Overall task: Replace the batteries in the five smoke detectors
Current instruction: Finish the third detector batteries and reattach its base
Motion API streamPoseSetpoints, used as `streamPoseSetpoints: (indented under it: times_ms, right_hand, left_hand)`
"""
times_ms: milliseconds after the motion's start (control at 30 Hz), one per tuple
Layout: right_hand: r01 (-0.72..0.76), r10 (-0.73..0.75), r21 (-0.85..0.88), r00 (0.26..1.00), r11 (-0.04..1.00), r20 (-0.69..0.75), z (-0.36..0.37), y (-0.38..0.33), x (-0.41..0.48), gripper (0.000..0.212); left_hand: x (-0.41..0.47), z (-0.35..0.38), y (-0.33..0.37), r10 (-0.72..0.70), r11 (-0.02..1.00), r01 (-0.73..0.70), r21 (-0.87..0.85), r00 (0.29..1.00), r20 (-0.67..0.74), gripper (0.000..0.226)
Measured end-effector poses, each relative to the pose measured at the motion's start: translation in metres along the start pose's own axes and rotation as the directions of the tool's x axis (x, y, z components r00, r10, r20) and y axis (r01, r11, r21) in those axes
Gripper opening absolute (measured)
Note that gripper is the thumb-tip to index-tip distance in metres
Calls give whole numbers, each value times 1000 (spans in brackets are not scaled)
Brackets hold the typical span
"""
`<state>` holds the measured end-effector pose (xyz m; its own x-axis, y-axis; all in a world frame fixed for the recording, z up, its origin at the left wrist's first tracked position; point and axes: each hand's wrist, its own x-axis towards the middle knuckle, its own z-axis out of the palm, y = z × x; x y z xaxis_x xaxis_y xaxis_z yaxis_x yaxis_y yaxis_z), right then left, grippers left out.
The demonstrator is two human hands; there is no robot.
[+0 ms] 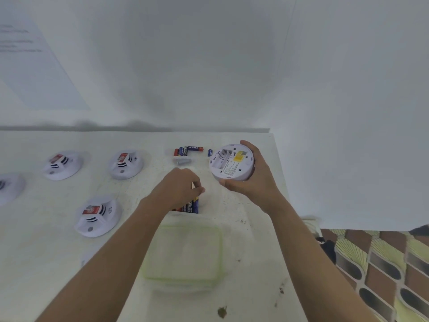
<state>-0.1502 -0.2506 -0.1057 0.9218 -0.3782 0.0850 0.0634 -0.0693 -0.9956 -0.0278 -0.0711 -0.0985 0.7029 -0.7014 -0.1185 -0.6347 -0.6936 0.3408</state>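
Observation:
My right hand (253,182) grips a white round smoke detector (231,162) off the table, its back turned up with the battery bay open and a yellow label showing. My left hand (177,187) reaches into a clear container of blue batteries (191,206), fingers curled over them; whether it pinches one is hidden. More loose batteries (188,151) lie in a second clear container at the back. Three detectors (62,165) (125,163) (97,216) lie face up on the white table, and another sits at the left edge (9,187).
A clear lid with a green rim (148,252) lies near the front, under my left forearm. The table's right edge (285,182) runs close past my right hand. A white wall stands behind; patterned floor shows at lower right.

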Motion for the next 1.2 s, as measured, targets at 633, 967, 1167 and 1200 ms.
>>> streamPoseSetpoints:
  times_ms: [633,967,1167,1200]
  right_hand:
    - [27,-31,-17,946,999,-323,12,-2,56,108]
    - [39,-56,-63,952,997,-301,12,-6,64,105]
    - [40,-54,-55,955,998,-293,14,-8,58,104]
    - [45,-61,-63,957,997,-282,14,-8,57,103]
  left_hand:
    - [128,-35,-2,-56,992,64,-110,996,73,24]
    - [145,-21,0,6,1000,-6,-4,983,186,26]
    - [124,-38,2,-77,899,90,-430,996,47,16]
    - [118,-43,2,-69,870,62,-490,998,2,18]
